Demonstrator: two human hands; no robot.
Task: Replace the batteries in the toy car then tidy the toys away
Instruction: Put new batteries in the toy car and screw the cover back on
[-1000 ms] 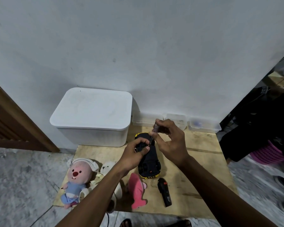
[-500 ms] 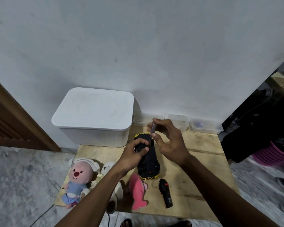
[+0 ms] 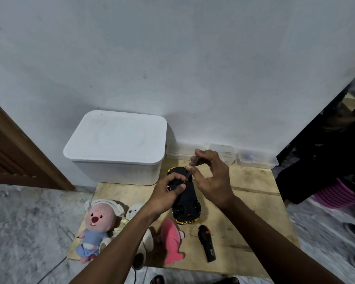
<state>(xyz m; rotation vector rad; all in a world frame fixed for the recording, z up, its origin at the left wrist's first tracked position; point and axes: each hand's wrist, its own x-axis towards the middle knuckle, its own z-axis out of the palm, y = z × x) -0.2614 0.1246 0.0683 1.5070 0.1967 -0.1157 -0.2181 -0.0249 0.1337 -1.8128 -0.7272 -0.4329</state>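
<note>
The black-and-yellow toy car (image 3: 188,199) lay wheels-up on the wooden tabletop (image 3: 254,212), just in front of a lidded white box (image 3: 117,144). The left hand (image 3: 166,193) gripped the car's middle, fingers curled over it. The right hand (image 3: 211,175) pinched a small screwdriver (image 3: 193,162), its tip down on the car's underside. A black remote (image 3: 206,244) lay near the car's yellow end; its white marking was too small to read.

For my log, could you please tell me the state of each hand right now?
Left hand: grips the toy car.
Right hand: pinches the small screwdriver.
</note>
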